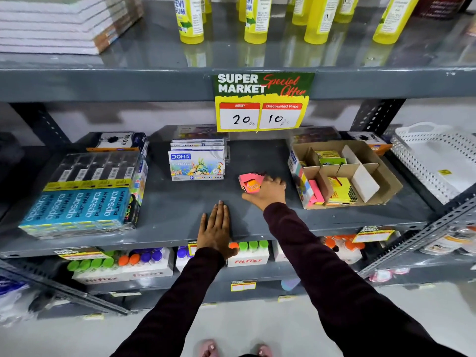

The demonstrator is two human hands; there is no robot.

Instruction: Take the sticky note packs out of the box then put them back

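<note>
Your right hand (pixel 268 190) is out over the middle of the grey shelf (pixel 180 210), fingers curled around a pink sticky note pack (pixel 249 182) with an orange label on its face. The pack sits low over the shelf; whether it touches the metal you cannot tell from here. It is just left of the cardboard box (pixel 373 181), clear of the box's near wall.

Your left hand (pixel 215 229) lies flat and open, palm down on the front part of the shelf, fingers together and pointing to the back, holding nothing. Both arms wear dark sleeves.

The box stands at the right of the shelf, open at the top and split by cardboard dividers. In its front left compartment more pink packs (pixel 316 193) stand on edge. Beside them, in the next compartment, lie yellow packs (pixel 341 193). A further yellow and green pack (pixel 328 157) rests in a rear compartment.

To the left of your held pack stands a stack of oil pastel boxes (pixel 197 164), and well apart at the far left lie wrapped blue pencil packs (pixel 77 207). A price sign (pixel 261 101) hangs from the shelf above
</note>
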